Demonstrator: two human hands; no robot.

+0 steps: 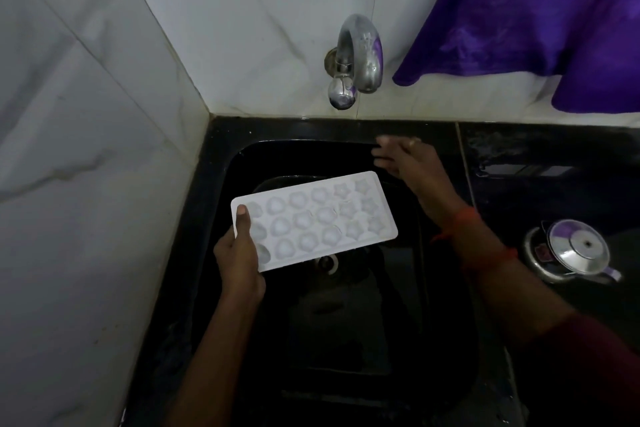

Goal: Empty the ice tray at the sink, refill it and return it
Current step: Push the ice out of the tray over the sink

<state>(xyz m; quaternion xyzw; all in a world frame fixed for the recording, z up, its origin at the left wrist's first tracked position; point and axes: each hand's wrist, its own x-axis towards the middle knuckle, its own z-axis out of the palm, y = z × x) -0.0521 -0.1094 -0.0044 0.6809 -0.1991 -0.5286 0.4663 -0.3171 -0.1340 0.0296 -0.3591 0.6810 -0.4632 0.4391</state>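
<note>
A white ice tray [323, 215] with several shaped pockets holding ice hangs face up over the black sink [346, 322]. My left hand [239, 256] grips the tray's near-left end, thumb on top. My right hand [405, 159] is stretched out beyond the tray's far right corner, fingers straight, holding nothing, above the sink's back rim. A steel tap [356, 59] juts from the tiled wall above the sink's back edge; no water runs from it.
A purple cloth [540, 10] hangs on the wall at the upper right. A steel lidded vessel [571, 250] stands on the black counter [554, 163] right of the sink. White tiled walls close the left and back sides.
</note>
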